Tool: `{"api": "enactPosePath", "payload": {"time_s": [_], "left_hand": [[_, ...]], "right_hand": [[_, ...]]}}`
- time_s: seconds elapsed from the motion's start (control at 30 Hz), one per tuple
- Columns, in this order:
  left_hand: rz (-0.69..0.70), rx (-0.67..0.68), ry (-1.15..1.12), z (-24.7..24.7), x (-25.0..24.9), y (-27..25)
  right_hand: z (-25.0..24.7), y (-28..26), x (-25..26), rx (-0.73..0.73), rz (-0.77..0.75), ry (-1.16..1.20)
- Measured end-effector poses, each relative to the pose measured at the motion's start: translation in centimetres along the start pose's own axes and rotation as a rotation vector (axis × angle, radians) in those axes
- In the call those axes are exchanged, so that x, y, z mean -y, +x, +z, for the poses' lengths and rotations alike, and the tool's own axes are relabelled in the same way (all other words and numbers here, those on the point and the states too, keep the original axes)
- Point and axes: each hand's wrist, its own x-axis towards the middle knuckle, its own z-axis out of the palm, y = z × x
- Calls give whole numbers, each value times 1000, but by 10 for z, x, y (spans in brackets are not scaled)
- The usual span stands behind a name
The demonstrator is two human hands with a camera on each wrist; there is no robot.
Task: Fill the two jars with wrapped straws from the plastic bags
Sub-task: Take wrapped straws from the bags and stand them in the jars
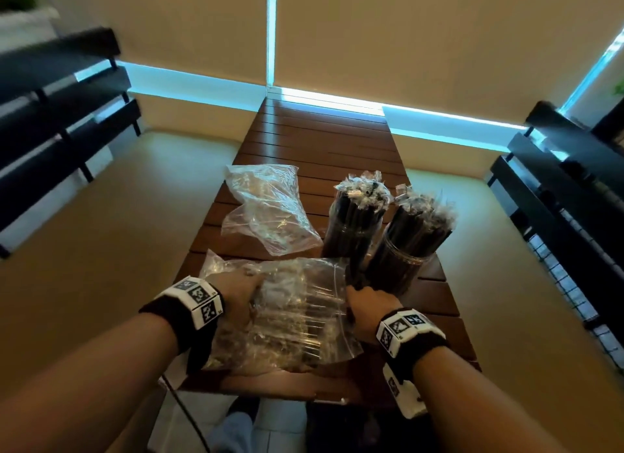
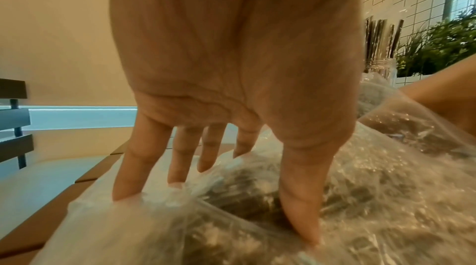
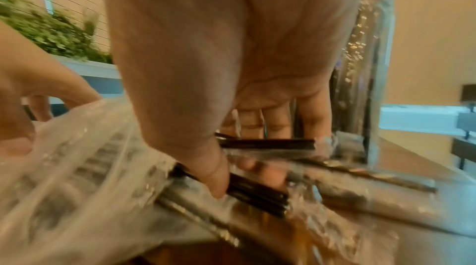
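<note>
Two clear jars (image 1: 351, 236) (image 1: 398, 270) stand on the wooden table (image 1: 324, 141), both packed with black wrapped straws. A clear plastic bag (image 1: 297, 317) with straws inside lies in front of them. My left hand (image 1: 236, 293) rests on the bag's left part, its straight fingers (image 2: 128, 177) pressing into the plastic (image 2: 231, 218). At the bag's open right end, my right hand (image 1: 368, 304) grips a bundle of black wrapped straws (image 3: 257, 194), thumb over them and fingers curled under, close by the near jar (image 3: 365, 65).
A second, crumpled plastic bag (image 1: 266, 209) lies further back on the left of the table. Dark slatted benches (image 1: 60, 114) (image 1: 567, 195) flank the table on both sides. A cable (image 1: 182, 405) hangs below the table's near edge.
</note>
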Motion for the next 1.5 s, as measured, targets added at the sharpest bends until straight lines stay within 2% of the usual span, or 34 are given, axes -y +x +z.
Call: {"api": "enactPosePath", "payload": {"time_s": [0.13,0.23,0.4,0.57,0.7,0.77,0.87,1.0,1.13,1.3,1.5], "left_hand": [[12,-24,-13,0,-3,4],[20,-25,-16,-2,-9,5],[21,-21,-64,-1,-8,9],[13,-31,-70,3,-6,11],[9,-16,-71,3,-4,12],[7,-13,-76,2,-3,13],[7,-6,-65,2,-3,15],[1,-16,-30,2,-7,20],[17,-36,-27,-3,-5,23],[-31,-58,-18,2,-5,26],[-55,-61,-12,2,-8,27]], "right_hand": [[-7,15,9,-114,-194,190],[-2,31,20,-85,-250,277],[-1,55,32,79,-116,210],[-12,70,48,171,-135,76],[51,142,17,138,-74,11],[38,129,22,143,-70,14],[-18,70,51,169,-169,32],[-9,70,51,127,-159,13],[-22,52,41,-29,-134,-3],[-61,13,28,-145,-103,-189],[-127,-44,12,-77,-11,-398]]}}
